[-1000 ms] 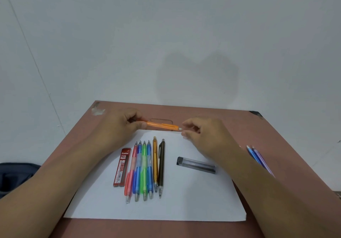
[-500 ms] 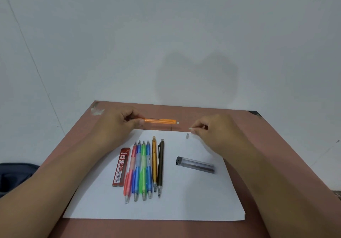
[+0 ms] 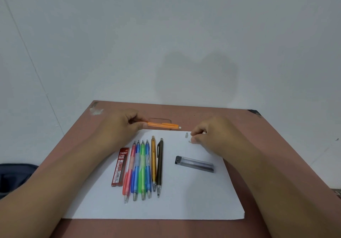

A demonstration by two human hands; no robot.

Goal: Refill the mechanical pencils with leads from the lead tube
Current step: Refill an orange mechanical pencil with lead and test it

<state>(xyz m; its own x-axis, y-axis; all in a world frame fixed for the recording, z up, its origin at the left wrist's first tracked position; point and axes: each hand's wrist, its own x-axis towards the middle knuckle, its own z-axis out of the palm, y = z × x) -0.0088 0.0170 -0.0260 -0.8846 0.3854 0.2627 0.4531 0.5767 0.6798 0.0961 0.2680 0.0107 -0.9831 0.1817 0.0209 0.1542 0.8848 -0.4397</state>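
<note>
My left hand [image 3: 121, 127] grips an orange mechanical pencil [image 3: 164, 125] by its tip end and holds it level above the far edge of the white paper [image 3: 184, 197]. Its white open end points right. My right hand [image 3: 212, 134] is low over the paper's far right part and pinches a tiny white piece [image 3: 189, 141] at its fingertips. A small grey cap [image 3: 186, 135] lies on the paper just beside it. A clear grey lead tube [image 3: 194, 164] lies at the right and a red 2B lead tube [image 3: 120, 165] at the left.
Several mechanical pencils lie side by side on the paper: red [image 3: 129, 171], blue [image 3: 136, 171], green [image 3: 142, 169], blue [image 3: 148, 169], gold [image 3: 153, 164] and brown [image 3: 159, 165]. The brown table [image 3: 276, 145] stands against a white wall. A dark bag [image 3: 13, 176] sits at the lower left.
My right hand drew away from the orange pencil's end to the right and down toward the paper. A small grey cap now lies on the paper. My left hand held steady.
</note>
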